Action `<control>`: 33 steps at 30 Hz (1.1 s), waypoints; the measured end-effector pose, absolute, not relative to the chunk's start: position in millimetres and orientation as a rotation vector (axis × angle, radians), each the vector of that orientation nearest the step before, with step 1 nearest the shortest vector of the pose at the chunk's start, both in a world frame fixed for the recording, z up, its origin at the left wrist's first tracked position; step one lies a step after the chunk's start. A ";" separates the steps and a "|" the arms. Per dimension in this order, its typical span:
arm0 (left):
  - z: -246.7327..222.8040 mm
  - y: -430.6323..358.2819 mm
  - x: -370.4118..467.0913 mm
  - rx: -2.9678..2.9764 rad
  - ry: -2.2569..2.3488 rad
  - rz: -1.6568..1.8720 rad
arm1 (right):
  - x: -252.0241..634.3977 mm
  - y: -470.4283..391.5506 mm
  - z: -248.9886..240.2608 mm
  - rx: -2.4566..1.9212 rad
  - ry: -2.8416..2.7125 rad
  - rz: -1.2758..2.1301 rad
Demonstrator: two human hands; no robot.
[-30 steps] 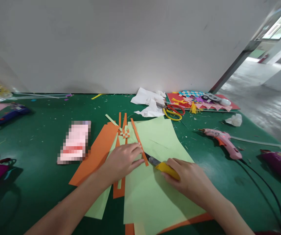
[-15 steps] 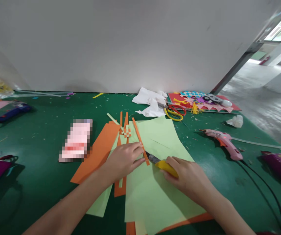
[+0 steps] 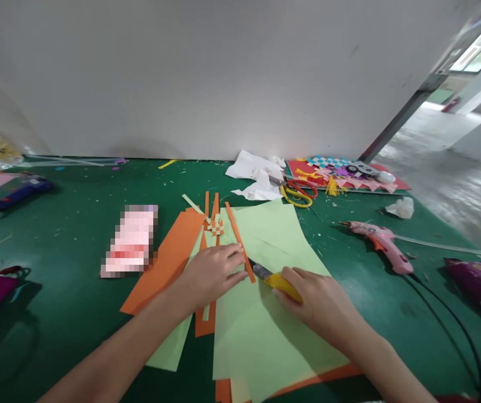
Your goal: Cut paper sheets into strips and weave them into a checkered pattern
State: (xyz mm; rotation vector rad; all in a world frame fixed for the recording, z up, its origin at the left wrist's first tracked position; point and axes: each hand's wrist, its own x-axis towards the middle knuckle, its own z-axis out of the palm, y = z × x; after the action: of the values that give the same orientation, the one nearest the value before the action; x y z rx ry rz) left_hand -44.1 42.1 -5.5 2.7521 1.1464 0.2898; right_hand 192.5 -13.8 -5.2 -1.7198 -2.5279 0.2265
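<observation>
My right hand (image 3: 311,291) is wrapped round a yellow utility knife (image 3: 284,286), its blade end pointing up and left against a narrow orange strip (image 3: 239,240). The strip lies aslant on a large light green sheet (image 3: 278,336). Fingers of my left hand (image 3: 217,271) press on the strip's left edge, close to the knife tip; the thumb is spread below. Just beyond that hand is a small orange and green woven piece (image 3: 216,228) with loose strips around it. An orange sheet (image 3: 169,257) lies under my left forearm.
Scissors (image 3: 299,193) and crumpled white paper (image 3: 257,173) lie near the wall. A pink glue gun (image 3: 381,243) with its cord is at right, a blue tool (image 3: 22,190) at far left. A pixelated pink object (image 3: 131,240) lies left of the orange sheet.
</observation>
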 end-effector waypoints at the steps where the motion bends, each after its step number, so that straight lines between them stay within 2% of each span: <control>1: -5.0 42.0 -44.0 2.744 1.142 0.286 | 192.4 -13.8 -5.7 -1.722 -2.524 0.228; 15: 11.7 43.0 -52.4 2.685 1.028 0.080 | 192.9 -13.2 -6.8 -1.747 -2.501 0.282; 33: 15.8 37.5 -49.7 2.704 0.865 0.110 | 194.0 -12.0 -11.0 -1.742 -2.489 0.284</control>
State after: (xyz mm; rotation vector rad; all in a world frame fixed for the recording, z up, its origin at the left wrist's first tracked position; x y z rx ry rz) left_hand -49.7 37.5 15.8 2.7037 0.8647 0.1098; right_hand 194.0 -12.0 -11.0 -1.7424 -2.4888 0.2836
